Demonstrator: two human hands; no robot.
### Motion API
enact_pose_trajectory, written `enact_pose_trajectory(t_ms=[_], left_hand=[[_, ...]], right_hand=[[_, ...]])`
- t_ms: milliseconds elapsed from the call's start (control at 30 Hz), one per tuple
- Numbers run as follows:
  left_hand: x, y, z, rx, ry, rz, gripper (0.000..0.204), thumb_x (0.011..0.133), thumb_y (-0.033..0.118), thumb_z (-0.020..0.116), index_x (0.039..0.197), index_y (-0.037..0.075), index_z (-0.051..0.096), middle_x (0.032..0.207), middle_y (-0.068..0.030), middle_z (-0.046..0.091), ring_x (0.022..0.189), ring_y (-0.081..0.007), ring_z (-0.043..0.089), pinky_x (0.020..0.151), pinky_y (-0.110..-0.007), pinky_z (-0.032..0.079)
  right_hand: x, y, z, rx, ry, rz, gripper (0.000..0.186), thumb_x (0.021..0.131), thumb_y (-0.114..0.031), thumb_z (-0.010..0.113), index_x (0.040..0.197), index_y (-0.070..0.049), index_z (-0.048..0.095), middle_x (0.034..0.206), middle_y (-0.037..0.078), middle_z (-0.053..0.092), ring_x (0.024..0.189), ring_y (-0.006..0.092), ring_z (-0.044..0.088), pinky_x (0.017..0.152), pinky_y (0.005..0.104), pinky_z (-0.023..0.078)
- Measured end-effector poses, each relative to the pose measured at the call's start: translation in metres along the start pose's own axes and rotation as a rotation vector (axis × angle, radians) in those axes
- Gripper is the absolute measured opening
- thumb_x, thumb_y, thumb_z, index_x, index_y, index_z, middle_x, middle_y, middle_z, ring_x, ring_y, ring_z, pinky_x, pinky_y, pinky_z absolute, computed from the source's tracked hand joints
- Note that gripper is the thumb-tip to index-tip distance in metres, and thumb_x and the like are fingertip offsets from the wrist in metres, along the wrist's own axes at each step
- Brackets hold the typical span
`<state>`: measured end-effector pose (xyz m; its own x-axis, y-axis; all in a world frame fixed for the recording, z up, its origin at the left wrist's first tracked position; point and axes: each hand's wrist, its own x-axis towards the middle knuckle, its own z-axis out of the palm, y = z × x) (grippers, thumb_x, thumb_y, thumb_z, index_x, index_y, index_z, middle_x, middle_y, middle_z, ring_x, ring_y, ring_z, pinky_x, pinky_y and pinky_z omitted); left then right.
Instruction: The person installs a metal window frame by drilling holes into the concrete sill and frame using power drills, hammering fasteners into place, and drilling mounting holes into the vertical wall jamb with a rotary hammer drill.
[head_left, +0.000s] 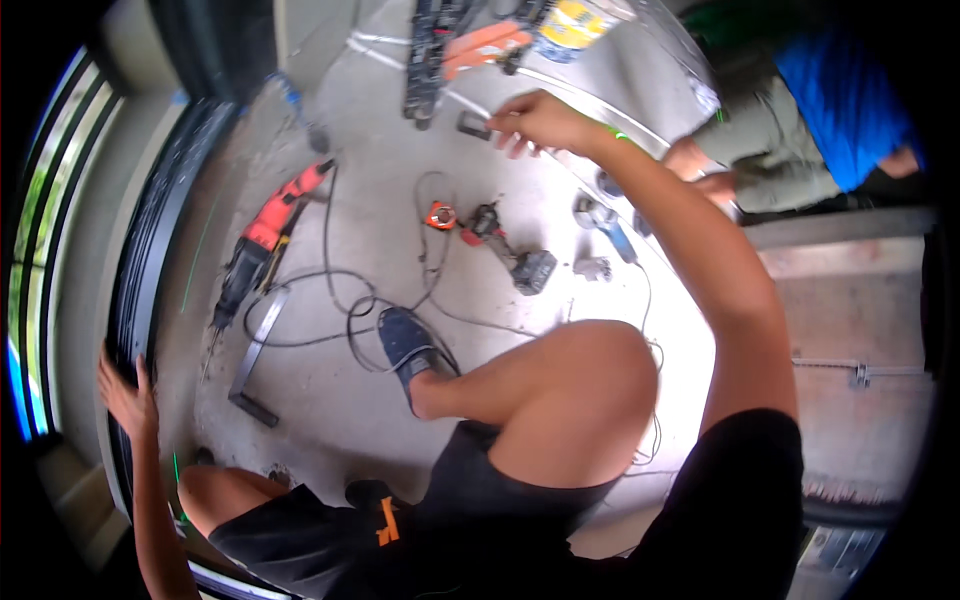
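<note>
My left hand [130,400] lies against the dark metal frame [165,235] of the window on the left, its thumb apart from the other fingers. At upper centre my right hand [545,120] reaches out over the floor, slightly blurred. A small dark rectangular piece [473,125] is at the pinched thumb and fingertips of that hand; its exact kind does not show. Below it on the floor lie an orange tape measure [440,215] and a red-and-black cordless power tool [508,248]. A blue angle grinder [607,225] lies to the right of these.
A red-and-black corded power tool [265,235] lies near the window, its black cable [355,312] looping by my shoe. A metal square [258,350] lies closer to me. A yellow-and-white bucket [575,28] stands at the back. Another person in a blue shirt [840,105] is at the right.
</note>
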<state>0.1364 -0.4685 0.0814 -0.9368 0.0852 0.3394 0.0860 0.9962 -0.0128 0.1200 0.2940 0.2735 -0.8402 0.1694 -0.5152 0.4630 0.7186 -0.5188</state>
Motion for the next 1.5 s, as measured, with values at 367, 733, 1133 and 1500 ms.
enact_pose_trajectory(t_ms=[367, 733, 1133, 1500], left_hand=[[0.011, 0.028, -0.015, 0.163, -0.108, -0.026, 0.097, 0.087, 0.043, 0.079, 0.166, 0.013, 0.031, 0.15, -0.0214, 0.05, 0.141, -0.042, 0.047, 0.115, -0.053, 0.04], [0.02, 0.012, -0.007, 0.088, -0.206, 0.022, 0.102, 0.084, 0.034, 0.083, 0.166, 0.012, 0.027, 0.145, -0.0273, 0.049, 0.134, -0.0492, 0.05, 0.113, -0.057, 0.042], [0.026, 0.025, -0.012, 0.057, -0.232, -0.02, 0.104, 0.081, 0.028, 0.085, 0.167, 0.016, 0.027, 0.144, -0.0285, 0.049, 0.135, -0.0499, 0.049, 0.115, -0.058, 0.04], [0.031, 0.071, -0.043, -0.027, -0.127, 0.02, 0.102, 0.07, 0.02, 0.092, 0.157, 0.003, 0.041, 0.142, -0.0265, 0.055, 0.131, -0.0469, 0.052, 0.115, -0.052, 0.042]], right_hand=[[-0.188, 0.443, 0.103, -0.185, 0.906, 0.645, 0.028, 0.091, -0.031, 0.07, 0.106, -0.011, 0.082, 0.097, 0.018, 0.08, 0.093, 0.0345, 0.078, 0.087, 0.0438, 0.061], [-0.113, 0.478, 0.111, -0.334, 0.523, 0.81, 0.031, 0.1, -0.024, 0.057, 0.118, -0.007, 0.076, 0.119, 0.023, 0.075, 0.114, 0.0408, 0.071, 0.098, 0.0519, 0.057], [-0.113, 0.474, 0.092, -0.321, 0.443, 0.784, 0.027, 0.091, -0.033, 0.073, 0.104, -0.012, 0.083, 0.111, 0.018, 0.078, 0.108, 0.0364, 0.075, 0.095, 0.0494, 0.059], [-0.109, 0.327, 0.055, -0.429, 0.793, 0.054, 0.022, 0.102, -0.021, 0.064, 0.097, -0.001, 0.074, 0.095, 0.018, 0.078, 0.08, 0.034, 0.075, 0.075, 0.0482, 0.059]])
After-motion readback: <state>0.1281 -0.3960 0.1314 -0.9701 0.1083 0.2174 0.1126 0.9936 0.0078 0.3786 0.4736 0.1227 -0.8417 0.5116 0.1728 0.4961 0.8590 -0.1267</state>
